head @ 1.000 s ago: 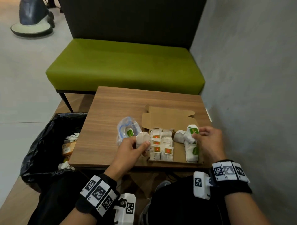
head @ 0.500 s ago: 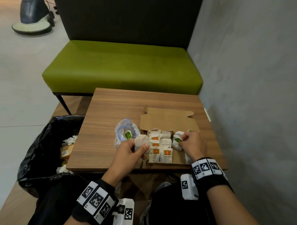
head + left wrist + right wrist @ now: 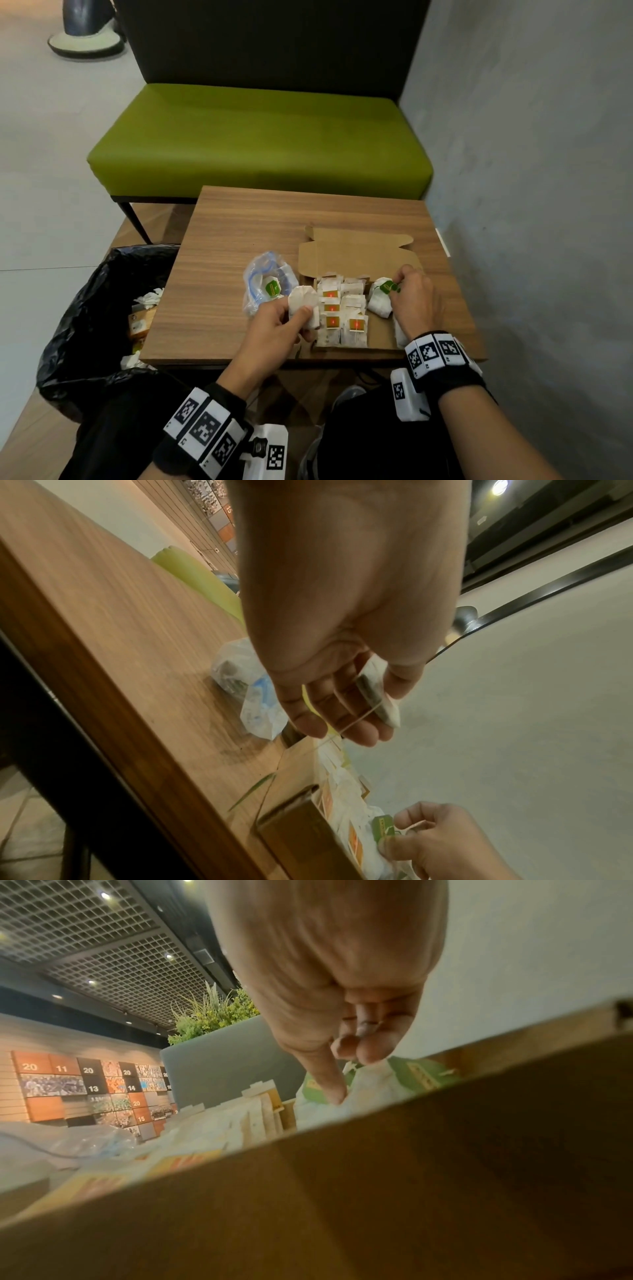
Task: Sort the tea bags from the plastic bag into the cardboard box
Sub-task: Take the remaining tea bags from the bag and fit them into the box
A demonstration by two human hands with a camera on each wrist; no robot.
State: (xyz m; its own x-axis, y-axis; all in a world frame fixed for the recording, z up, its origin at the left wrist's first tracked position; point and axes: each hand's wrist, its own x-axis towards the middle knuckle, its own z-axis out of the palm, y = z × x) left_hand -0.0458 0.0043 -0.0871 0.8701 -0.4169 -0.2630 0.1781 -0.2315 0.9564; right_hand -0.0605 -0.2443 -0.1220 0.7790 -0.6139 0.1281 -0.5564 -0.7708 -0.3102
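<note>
The cardboard box (image 3: pixel 376 342) lies open at the table's near edge, lid (image 3: pixel 356 260) folded back. Orange-tagged tea bags (image 3: pixel 342 318) stand in rows in its left part. My right hand (image 3: pixel 411 301) is down in the right part and pinches the tag of a green-tagged tea bag (image 3: pixel 378 298); in the right wrist view its forefinger (image 3: pixel 329 1080) presses on that bag (image 3: pixel 363 1096). My left hand (image 3: pixel 277 318) holds a white tea bag (image 3: pixel 303 303) between thumb and fingers, just left of the box; its string trails down in the left wrist view. The plastic bag (image 3: pixel 267 284) lies beside it with a green-tagged bag inside.
The small wooden table (image 3: pixel 239 246) stands against a grey wall (image 3: pixel 548 205) on the right. A bin with a black liner (image 3: pixel 89 308) holds rubbish at the left. A green bench (image 3: pixel 260 144) is behind the table.
My right hand has come down into the right part of the box with the green-tagged tea bag. My left hand has kept its tea bag beside the box, hardly moving.
</note>
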